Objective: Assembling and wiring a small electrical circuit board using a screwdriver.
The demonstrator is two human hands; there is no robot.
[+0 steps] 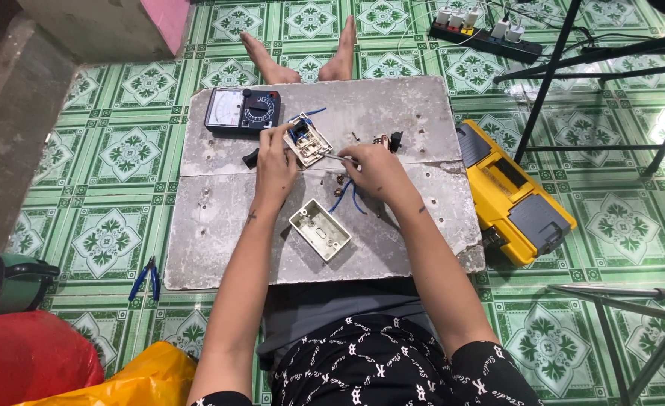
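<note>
My left hand (pixel 275 156) grips a cream wall switch plate (pixel 310 143) with blue wires at its top, holding it tilted on the grey board (pixel 220 225). My right hand (pixel 374 169) holds a thin screwdriver (pixel 332 156) whose tip touches the switch plate. Blue wires (pixel 344 199) hang under my right hand. A cream surface box (pixel 319 228) lies open-side up on the board in front of my hands. Small screws and a black part (pixel 392 140) lie just beyond my right hand.
A dark analog multimeter (pixel 242 110) sits at the board's far left. Blue-handled pliers (pixel 146 278) lie on the green tiled floor to the left. A yellow toolbox (pixel 513 195) is on the right, a power strip (pixel 486 34) beyond, metal stand legs at right.
</note>
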